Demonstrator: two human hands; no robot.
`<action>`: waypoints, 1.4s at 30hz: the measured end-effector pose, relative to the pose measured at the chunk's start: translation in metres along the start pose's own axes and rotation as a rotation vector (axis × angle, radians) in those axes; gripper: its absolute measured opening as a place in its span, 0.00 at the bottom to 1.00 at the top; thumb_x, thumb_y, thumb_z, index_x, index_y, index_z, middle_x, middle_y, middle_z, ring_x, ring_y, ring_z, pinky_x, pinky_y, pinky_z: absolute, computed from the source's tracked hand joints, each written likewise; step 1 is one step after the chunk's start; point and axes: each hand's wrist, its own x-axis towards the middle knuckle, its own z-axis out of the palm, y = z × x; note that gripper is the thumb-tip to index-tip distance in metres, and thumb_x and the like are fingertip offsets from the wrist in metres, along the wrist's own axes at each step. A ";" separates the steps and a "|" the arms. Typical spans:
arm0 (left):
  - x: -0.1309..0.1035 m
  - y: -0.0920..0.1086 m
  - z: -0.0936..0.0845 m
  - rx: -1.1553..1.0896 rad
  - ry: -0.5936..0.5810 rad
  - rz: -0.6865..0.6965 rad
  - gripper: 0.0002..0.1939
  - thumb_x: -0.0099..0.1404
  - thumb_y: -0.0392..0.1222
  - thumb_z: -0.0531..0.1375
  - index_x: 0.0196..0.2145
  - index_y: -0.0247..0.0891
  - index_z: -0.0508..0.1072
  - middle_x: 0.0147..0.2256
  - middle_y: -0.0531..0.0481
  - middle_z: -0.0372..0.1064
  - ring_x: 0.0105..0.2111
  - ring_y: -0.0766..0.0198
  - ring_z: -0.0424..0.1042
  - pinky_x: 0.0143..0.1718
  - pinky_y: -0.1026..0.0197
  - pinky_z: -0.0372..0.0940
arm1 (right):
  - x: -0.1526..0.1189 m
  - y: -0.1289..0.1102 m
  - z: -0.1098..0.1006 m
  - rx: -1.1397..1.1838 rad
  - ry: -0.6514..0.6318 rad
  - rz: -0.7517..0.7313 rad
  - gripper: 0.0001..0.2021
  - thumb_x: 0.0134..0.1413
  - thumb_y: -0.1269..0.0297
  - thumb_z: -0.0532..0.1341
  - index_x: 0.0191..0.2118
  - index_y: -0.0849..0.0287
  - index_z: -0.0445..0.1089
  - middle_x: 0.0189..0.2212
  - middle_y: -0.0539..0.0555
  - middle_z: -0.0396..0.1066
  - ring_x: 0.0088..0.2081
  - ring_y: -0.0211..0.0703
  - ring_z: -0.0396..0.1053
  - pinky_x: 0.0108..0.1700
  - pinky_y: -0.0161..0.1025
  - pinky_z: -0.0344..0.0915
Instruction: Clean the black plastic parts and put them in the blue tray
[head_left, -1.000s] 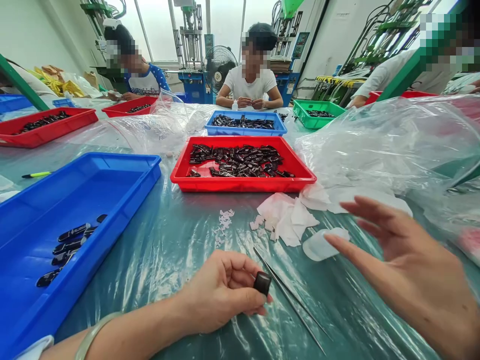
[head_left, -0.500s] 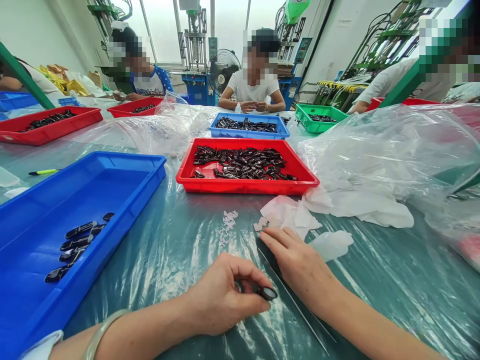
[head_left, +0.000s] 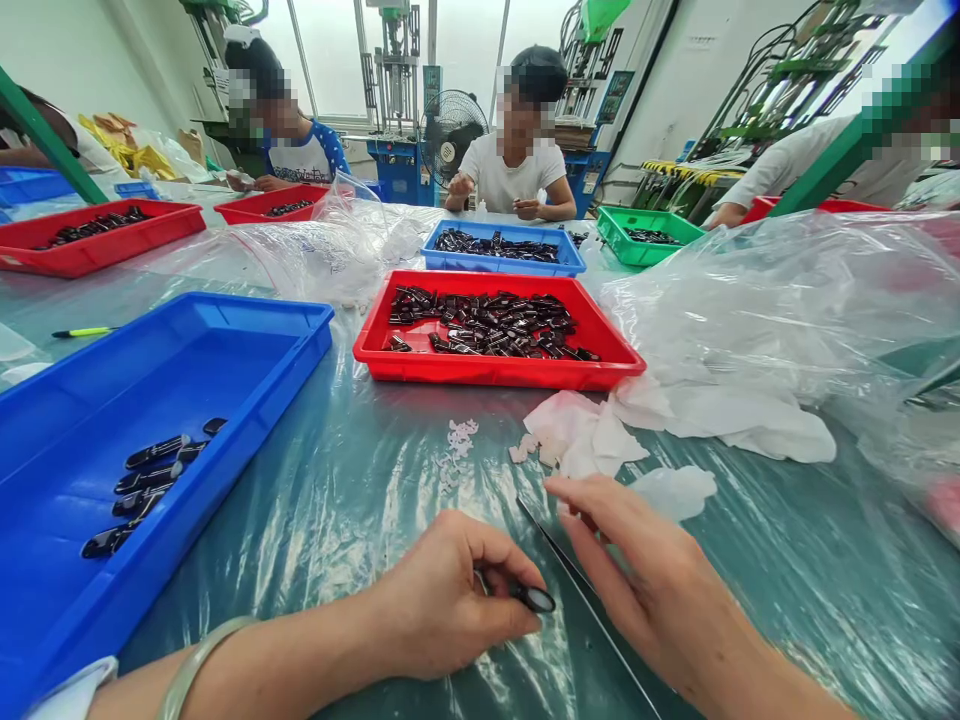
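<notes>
Between the thumb and fingers of my left hand [head_left: 450, 598] is a small glossy black part [head_left: 534, 598] with a round pale face at its end. The rest of that part is hidden in my grip. My right hand [head_left: 645, 570] is open, fingers stretched forward, palm down and holding nothing visible. Just left of it lie long thin metal tweezers [head_left: 581, 580], slanting along the sheet. Small white scraps [head_left: 459, 440] are scattered ahead of my hands. More black parts [head_left: 154, 478] lie in the blue tray [head_left: 187, 385] on my left.
A red tray [head_left: 499, 372] of many black parts stands ahead, with a light blue tray [head_left: 502, 262] behind it. White crumpled sheets [head_left: 720, 425] and clear plastic [head_left: 765, 300] lie to the right. Across the table sits a person [head_left: 517, 165]; a green tray [head_left: 649, 240] stands nearby.
My right hand has lifted and shifted right, off the tweezers and away from the white scraps. My left hand keeps its hold on the black part, nearly still.
</notes>
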 end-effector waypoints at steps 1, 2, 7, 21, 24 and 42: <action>0.000 0.000 0.000 0.012 -0.005 0.009 0.10 0.48 0.36 0.62 0.31 0.33 0.77 0.20 0.55 0.64 0.19 0.73 0.60 0.21 0.71 0.55 | -0.002 -0.003 -0.004 0.105 -0.005 0.017 0.11 0.57 0.76 0.49 0.43 0.60 0.64 0.31 0.54 0.66 0.32 0.37 0.68 0.31 0.31 0.68; 0.000 0.000 0.000 0.020 -0.010 0.017 0.09 0.49 0.36 0.62 0.31 0.33 0.77 0.20 0.55 0.64 0.19 0.73 0.60 0.21 0.71 0.55 | -0.004 -0.006 -0.007 0.210 -0.011 0.035 0.12 0.57 0.76 0.50 0.42 0.58 0.65 0.30 0.53 0.66 0.31 0.36 0.68 0.29 0.30 0.67; 0.001 -0.002 0.000 0.022 -0.026 0.044 0.09 0.49 0.35 0.61 0.31 0.33 0.77 0.22 0.54 0.66 0.21 0.73 0.60 0.22 0.72 0.55 | -0.010 -0.011 -0.008 0.554 0.014 0.179 0.07 0.54 0.75 0.56 0.34 0.55 0.68 0.27 0.50 0.69 0.29 0.36 0.70 0.29 0.30 0.68; 0.003 -0.002 0.001 -0.005 -0.058 0.074 0.08 0.51 0.34 0.60 0.30 0.31 0.76 0.17 0.57 0.59 0.19 0.75 0.55 0.20 0.73 0.51 | -0.024 -0.016 0.001 0.543 -0.025 0.089 0.12 0.49 0.81 0.59 0.36 0.56 0.70 0.31 0.51 0.71 0.29 0.36 0.69 0.31 0.31 0.68; 0.003 -0.001 0.001 -0.008 -0.055 0.093 0.08 0.51 0.33 0.60 0.30 0.30 0.76 0.18 0.57 0.60 0.19 0.74 0.55 0.20 0.73 0.51 | -0.026 -0.017 0.003 0.511 -0.018 0.082 0.13 0.49 0.81 0.59 0.37 0.56 0.70 0.31 0.52 0.71 0.30 0.36 0.69 0.30 0.31 0.67; 0.003 0.000 -0.001 -0.018 -0.044 0.057 0.08 0.50 0.32 0.61 0.30 0.30 0.77 0.17 0.57 0.59 0.19 0.75 0.55 0.19 0.74 0.51 | -0.030 -0.015 0.002 0.417 -0.098 0.011 0.15 0.50 0.80 0.58 0.42 0.55 0.68 0.33 0.55 0.69 0.32 0.39 0.67 0.36 0.36 0.69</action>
